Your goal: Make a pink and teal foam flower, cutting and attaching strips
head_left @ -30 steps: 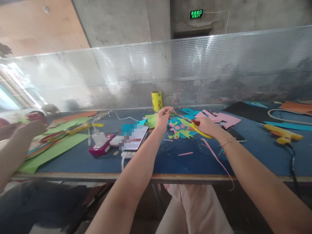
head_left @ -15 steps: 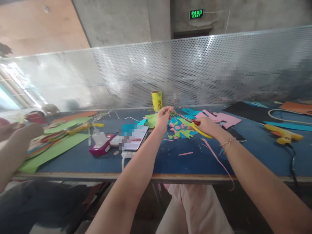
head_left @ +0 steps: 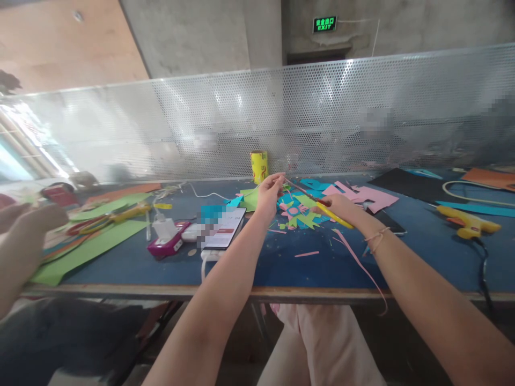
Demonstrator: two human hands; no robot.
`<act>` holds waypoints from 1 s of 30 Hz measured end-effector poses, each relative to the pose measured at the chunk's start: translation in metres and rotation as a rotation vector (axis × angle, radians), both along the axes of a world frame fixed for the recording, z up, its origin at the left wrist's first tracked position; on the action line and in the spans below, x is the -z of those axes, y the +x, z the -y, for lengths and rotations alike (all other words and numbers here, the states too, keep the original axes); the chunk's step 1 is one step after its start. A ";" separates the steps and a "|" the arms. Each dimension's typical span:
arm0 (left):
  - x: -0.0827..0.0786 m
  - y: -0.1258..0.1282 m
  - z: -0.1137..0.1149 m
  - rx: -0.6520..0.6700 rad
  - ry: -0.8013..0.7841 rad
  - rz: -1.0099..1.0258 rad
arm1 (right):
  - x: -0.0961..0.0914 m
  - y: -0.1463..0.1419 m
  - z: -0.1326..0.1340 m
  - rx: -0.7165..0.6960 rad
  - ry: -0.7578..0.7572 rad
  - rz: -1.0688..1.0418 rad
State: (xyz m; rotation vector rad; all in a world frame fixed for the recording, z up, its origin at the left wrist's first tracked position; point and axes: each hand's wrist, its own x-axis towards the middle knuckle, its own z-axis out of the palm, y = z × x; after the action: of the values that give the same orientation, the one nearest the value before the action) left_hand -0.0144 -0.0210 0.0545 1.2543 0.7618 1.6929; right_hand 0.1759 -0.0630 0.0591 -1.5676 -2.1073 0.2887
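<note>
My right hand [head_left: 341, 208] is closed around the handles of a pair of scissors [head_left: 332, 215], yellow with a bit of red, whose blades point up and left. At the blade tips, my left hand [head_left: 272, 190] pinches what looks like a small piece of pink paper, mostly hidden by the fingers. Beneath the scissors lies a pile of cut paper scraps [head_left: 300, 212] in pink, green and blue. A larger pink paper sheet [head_left: 378, 197] with cut-outs is beyond my right hand. One long pink paper strip [head_left: 364, 268] hangs over the table's front edge.
Left of my forearm are a phone [head_left: 225, 228], a purple power strip [head_left: 164, 245] and green paper sheets [head_left: 100, 246]. Another person's hand [head_left: 52, 217] is at far left. A yellow can [head_left: 259, 166] stands by the perforated screen [head_left: 217, 123]. A yellow glue gun [head_left: 469, 220] lies at right.
The scissors have turned slightly in my right hand, and their blades look closer together. My left hand has barely shifted.
</note>
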 end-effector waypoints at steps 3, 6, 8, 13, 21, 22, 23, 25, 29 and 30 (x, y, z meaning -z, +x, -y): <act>0.001 0.001 0.001 0.004 -0.004 -0.018 | -0.001 0.000 0.000 -0.004 -0.020 -0.023; 0.001 0.003 0.003 0.006 -0.002 -0.003 | -0.001 0.000 -0.001 0.011 -0.042 -0.025; 0.002 0.004 0.003 -0.001 -0.001 0.014 | -0.001 0.000 -0.001 0.013 -0.042 -0.023; 0.002 0.004 0.002 -0.027 -0.010 0.017 | 0.001 0.002 -0.002 -0.003 -0.010 -0.009; 0.001 0.003 0.001 -0.041 0.001 0.007 | 0.003 0.005 -0.005 -0.009 0.065 0.037; 0.001 0.003 0.001 -0.042 0.002 0.007 | 0.003 0.005 -0.005 -0.007 0.071 0.046; 0.001 0.004 0.001 -0.044 0.002 0.007 | 0.002 0.005 -0.005 -0.007 0.073 0.050; 0.001 0.004 0.001 -0.048 -0.001 0.005 | 0.001 0.005 -0.004 -0.007 0.060 0.048; 0.001 0.004 0.000 -0.058 -0.006 -0.008 | 0.000 0.007 -0.004 -0.015 0.012 0.046; 0.001 0.004 0.000 -0.061 -0.005 -0.007 | 0.000 0.008 -0.004 -0.018 0.010 0.060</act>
State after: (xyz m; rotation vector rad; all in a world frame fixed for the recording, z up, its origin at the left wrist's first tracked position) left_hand -0.0105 -0.0212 0.0535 1.2457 0.8150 1.7352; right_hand 0.1836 -0.0586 0.0589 -1.5698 -2.1659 0.2397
